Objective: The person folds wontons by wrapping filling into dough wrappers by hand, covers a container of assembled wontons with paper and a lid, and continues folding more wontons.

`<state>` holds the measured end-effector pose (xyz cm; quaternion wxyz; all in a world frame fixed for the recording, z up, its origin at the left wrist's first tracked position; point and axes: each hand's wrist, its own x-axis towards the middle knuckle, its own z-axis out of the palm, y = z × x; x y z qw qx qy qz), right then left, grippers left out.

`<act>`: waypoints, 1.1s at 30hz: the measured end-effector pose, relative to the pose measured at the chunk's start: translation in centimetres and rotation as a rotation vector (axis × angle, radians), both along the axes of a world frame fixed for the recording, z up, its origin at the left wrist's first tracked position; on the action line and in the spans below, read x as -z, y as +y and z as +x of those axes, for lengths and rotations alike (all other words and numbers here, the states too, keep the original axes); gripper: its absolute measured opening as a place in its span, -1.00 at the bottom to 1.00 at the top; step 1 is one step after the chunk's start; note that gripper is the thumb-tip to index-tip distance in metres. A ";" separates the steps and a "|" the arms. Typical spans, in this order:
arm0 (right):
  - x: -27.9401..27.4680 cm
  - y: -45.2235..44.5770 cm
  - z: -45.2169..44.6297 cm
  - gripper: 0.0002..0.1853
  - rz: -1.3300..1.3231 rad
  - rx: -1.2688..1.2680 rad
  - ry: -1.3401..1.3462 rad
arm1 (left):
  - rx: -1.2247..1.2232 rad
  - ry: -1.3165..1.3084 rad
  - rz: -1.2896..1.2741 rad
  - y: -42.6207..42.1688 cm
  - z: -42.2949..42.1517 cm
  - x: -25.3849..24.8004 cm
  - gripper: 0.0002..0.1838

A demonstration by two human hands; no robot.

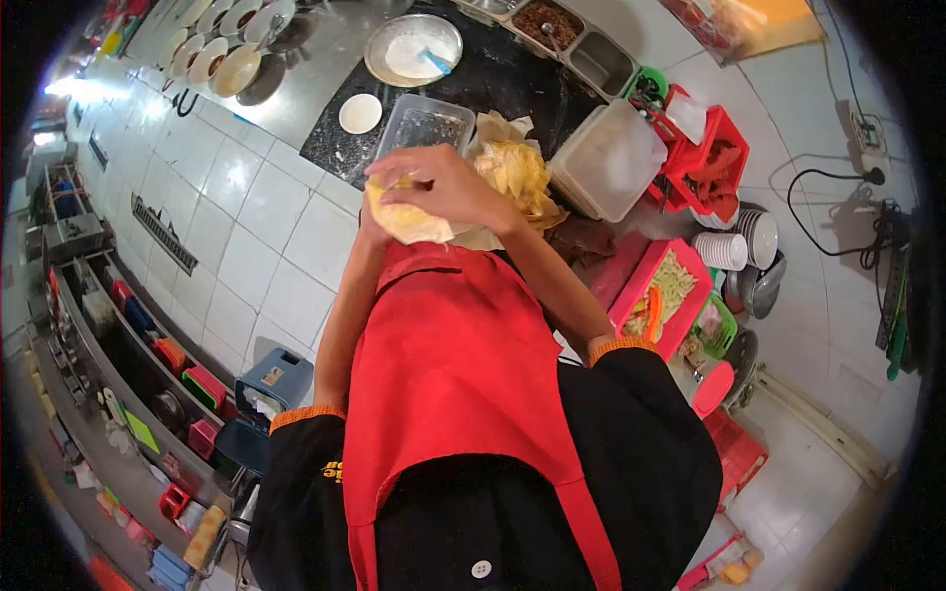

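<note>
In front of the red apron, both hands meet around a pale yellow, thin dough wrapper point(412, 223). My right hand point(455, 183) curves over the top of it, thumb and fingers closed against its upper edge. Underneath, my left hand point(372, 229) supports the wrapper, with most of its fingers hidden behind it. Whether anything lies inside the wrapper does not show. Just beyond my right hand, a heap of yellow wrappers point(514, 169) rests on brown paper. A clear plastic container point(382, 138) stands at the counter's near edge, ahead of the hands.
A metal bowl point(372, 61) of white powder and a small white bowl point(361, 113) stand on the black counter. Several bowls point(237, 73) line the far left. To the right are a lidded plastic box point(608, 163), a red basket point(734, 128) and a pink tray point(696, 300) of chopped vegetables.
</note>
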<state>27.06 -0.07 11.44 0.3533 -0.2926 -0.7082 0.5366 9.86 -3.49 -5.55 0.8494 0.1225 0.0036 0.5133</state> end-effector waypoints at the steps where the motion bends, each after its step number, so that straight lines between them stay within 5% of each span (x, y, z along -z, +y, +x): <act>1: 0.0 -0.2 -0.2 -0.61 -0.062 -0.025 -0.012 | -0.038 0.003 -0.023 -0.1 0.1 1.8 -0.45; 4: 4.0 0.5 -0.1 -0.62 -0.073 0.007 -0.039 | -0.121 0.011 -0.069 -0.2 0.2 2.9 -0.47; 6: 6.3 0.9 1.0 -0.62 0.295 0.216 -0.412 | -0.062 0.164 -0.289 0.2 -0.2 0.0 -0.43; 7: 5.6 0.8 1.6 -0.65 0.180 0.239 -0.276 | -0.122 0.282 -0.313 0.2 0.3 -1.3 -0.30; 10: 5.7 0.7 4.0 -0.67 0.028 0.417 -0.206 | -0.062 0.221 -0.270 -0.4 0.6 -6.5 -0.14; 11: 6.1 1.0 5.4 -0.68 0.108 0.482 -0.261 | -0.048 0.007 -0.295 -0.4 1.0 -8.5 -0.07; 15: 12.4 2.5 12.1 -0.67 0.243 0.618 -0.475 | -0.140 -0.063 -0.245 -0.6 -0.9 -10.0 -0.20; 17: 14.0 2.3 13.5 -0.67 0.170 0.591 -0.786 | -0.153 -0.026 -0.239 -0.4 -1.8 -9.4 -0.25; 23: 14.5 0.6 9.2 -0.57 0.567 0.509 -0.830 | -0.144 -0.030 -0.294 -0.1 -1.5 -8.8 -0.39; 29: 18.0 1.1 8.3 -0.35 0.504 0.608 -1.145 | -0.136 -0.046 -0.352 -0.8 -0.9 -8.8 -0.42; 33: 14.5 1.4 8.6 -0.48 0.268 0.700 -1.204 | -0.143 -0.087 -0.362 -1.2 -1.0 -8.3 -0.41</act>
